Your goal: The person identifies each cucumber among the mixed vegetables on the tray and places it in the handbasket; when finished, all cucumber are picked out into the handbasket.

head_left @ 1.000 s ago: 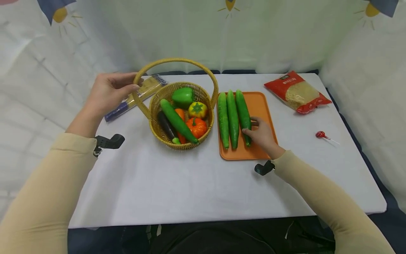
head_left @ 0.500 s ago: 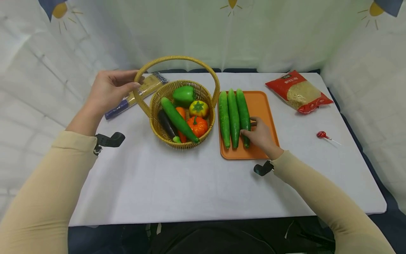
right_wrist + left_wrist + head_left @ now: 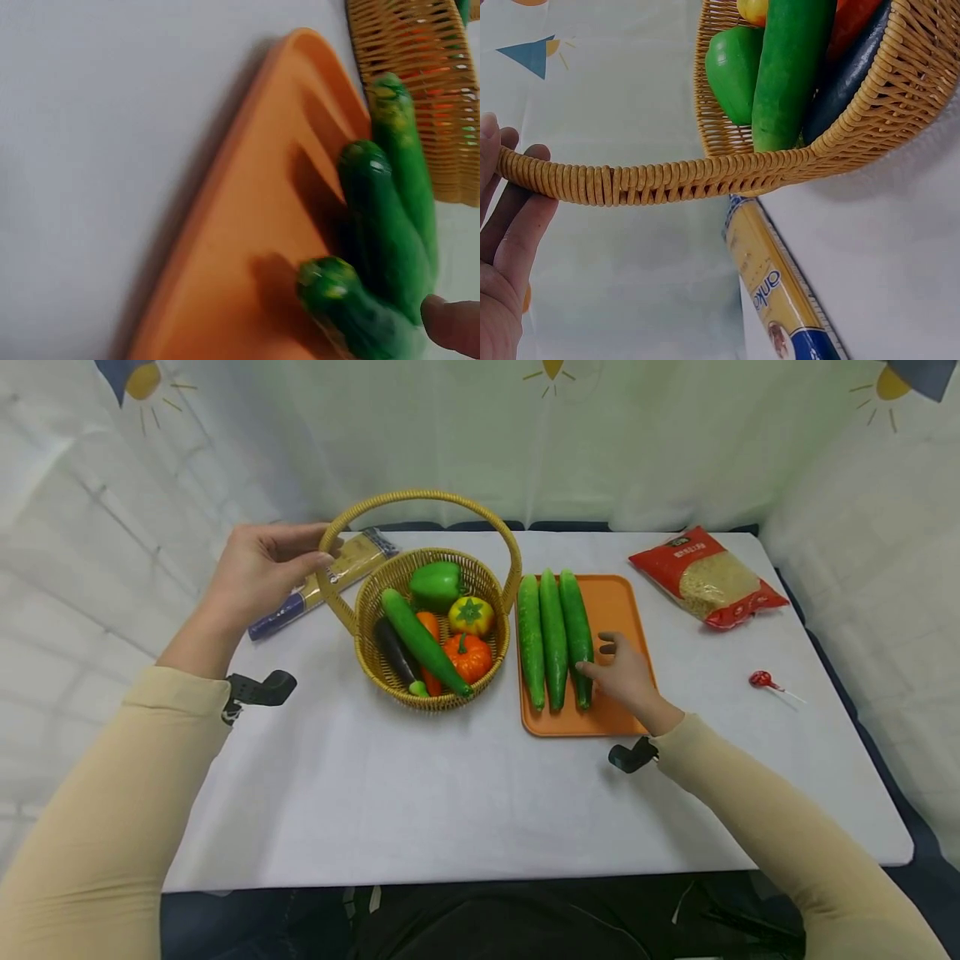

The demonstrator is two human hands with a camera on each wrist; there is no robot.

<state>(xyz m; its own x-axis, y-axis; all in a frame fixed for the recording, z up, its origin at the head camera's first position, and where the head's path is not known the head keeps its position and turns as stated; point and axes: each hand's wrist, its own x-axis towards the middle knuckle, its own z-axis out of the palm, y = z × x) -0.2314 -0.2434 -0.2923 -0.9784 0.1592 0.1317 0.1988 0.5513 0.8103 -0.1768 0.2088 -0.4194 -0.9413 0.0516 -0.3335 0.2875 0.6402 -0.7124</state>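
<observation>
My left hand (image 3: pixel 266 568) holds the left side of the wicker basket's handle (image 3: pixel 420 496) between thumb and fingers. In the basket (image 3: pixel 360 639) lie a cucumber (image 3: pixel 423 642), an eggplant (image 3: pixel 396 652), a green bell pepper (image 3: pixel 435 585), a small yellow pumpkin (image 3: pixel 471 616), an orange pumpkin (image 3: pixel 468 662) and a long orange vegetable (image 3: pixel 429 625). Three cucumbers lie side by side on the orange tray (image 3: pixel 611 610). Beside the rightmost cucumber (image 3: pixel 576 639) is my right hand (image 3: pixel 628 677), its fingers spread apart and its thumb tip right at the cucumber's side.
Behind the left hand lies a long gold-and-blue packet (image 3: pixel 352 564). A red bag with a clear window (image 3: pixel 708 577) rests at the back right, and a red lollipop (image 3: pixel 761 679) lies nearer on the white table (image 3: pixel 450 793).
My right hand has let go of the rightmost cucumber and shifted slightly right, fingers parting from it. The left hand keeps its hold on the basket handle.
</observation>
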